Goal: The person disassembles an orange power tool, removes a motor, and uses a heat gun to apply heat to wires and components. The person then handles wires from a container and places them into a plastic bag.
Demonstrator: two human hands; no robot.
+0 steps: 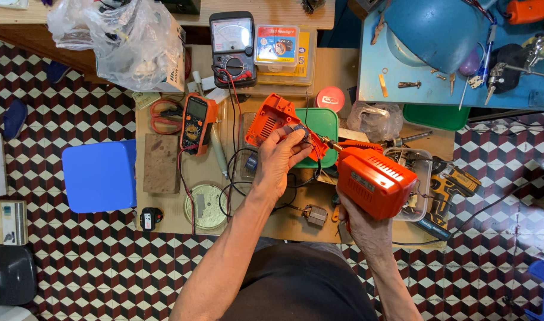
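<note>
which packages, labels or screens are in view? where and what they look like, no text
Analog meter: top centre of the bench, black, pale dial face.
Digital multimeter: left of the left hand, orange-edged, grey screen.
Blister pack: right of the analog meter, yellow-orange card under clear plastic.
Label: small strip on the orange drill in the right hand.

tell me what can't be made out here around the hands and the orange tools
Head view only:
- Small part at the left hand fingertips: too small to identify.
- Orange housing: its near end is hidden by the left hand.
- Orange power drill: grip hidden by the right hand; its tip is blurred.
- Clear plastic bag: contents blurred by the plastic.
- Blue lamp shade: cut off by the top edge.
</note>
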